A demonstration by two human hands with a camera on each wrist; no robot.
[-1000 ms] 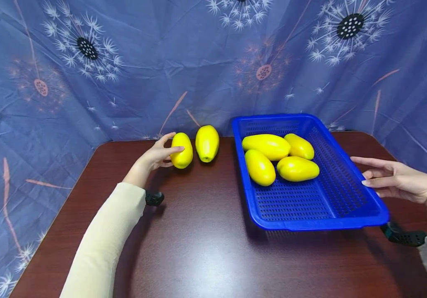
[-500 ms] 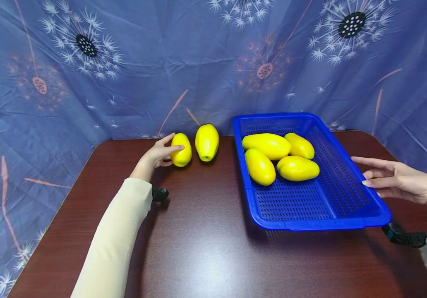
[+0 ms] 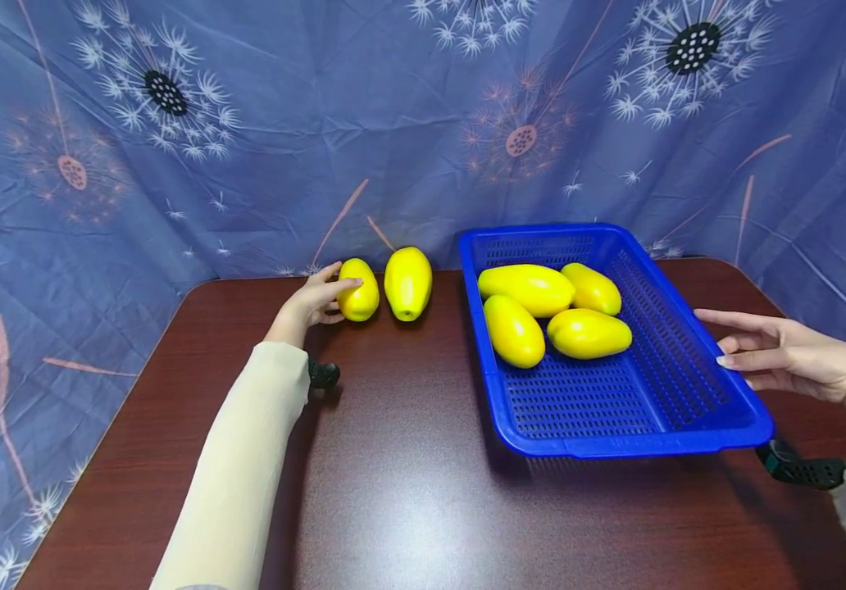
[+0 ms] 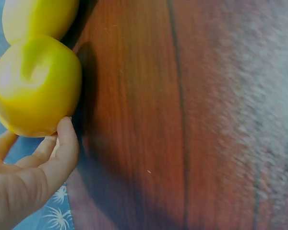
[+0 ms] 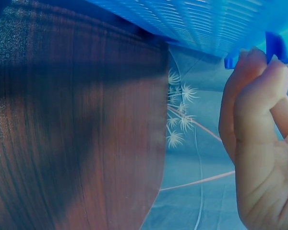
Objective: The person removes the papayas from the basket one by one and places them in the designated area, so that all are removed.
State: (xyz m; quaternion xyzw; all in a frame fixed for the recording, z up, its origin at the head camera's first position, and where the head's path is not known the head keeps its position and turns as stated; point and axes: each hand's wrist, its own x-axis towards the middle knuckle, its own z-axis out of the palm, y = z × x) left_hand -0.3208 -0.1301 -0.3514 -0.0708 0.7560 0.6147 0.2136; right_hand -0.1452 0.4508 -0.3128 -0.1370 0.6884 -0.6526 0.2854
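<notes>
Near the back edge of the table, my left hand (image 3: 312,300) holds a yellow mango (image 3: 360,292), thumb on one side and fingers round the other. The left wrist view shows the fingertips (image 4: 66,127) against the rounded end of this mango (image 4: 36,88). Just to its right stands a second yellow mango (image 3: 408,283). On the right, a blue plastic basket (image 3: 618,445) contains several more mangoes (image 3: 589,333). My right hand (image 3: 799,356) grips the basket's right rim, thumb on the rim and index finger stretched along it. In the right wrist view, curled fingers (image 5: 254,108) meet that rim.
The dark brown wooden table (image 3: 393,459) reflects a bright glare at its front middle. Behind it and along its sides hangs a blue cloth (image 3: 305,123) with dandelion prints. Dark straps with small devices (image 3: 323,374) are on both wrists.
My left hand and forearm have shifted slightly to the right and farther back, and the gripped mango has moved a little towards the back edge. The right hand and basket stay put.
</notes>
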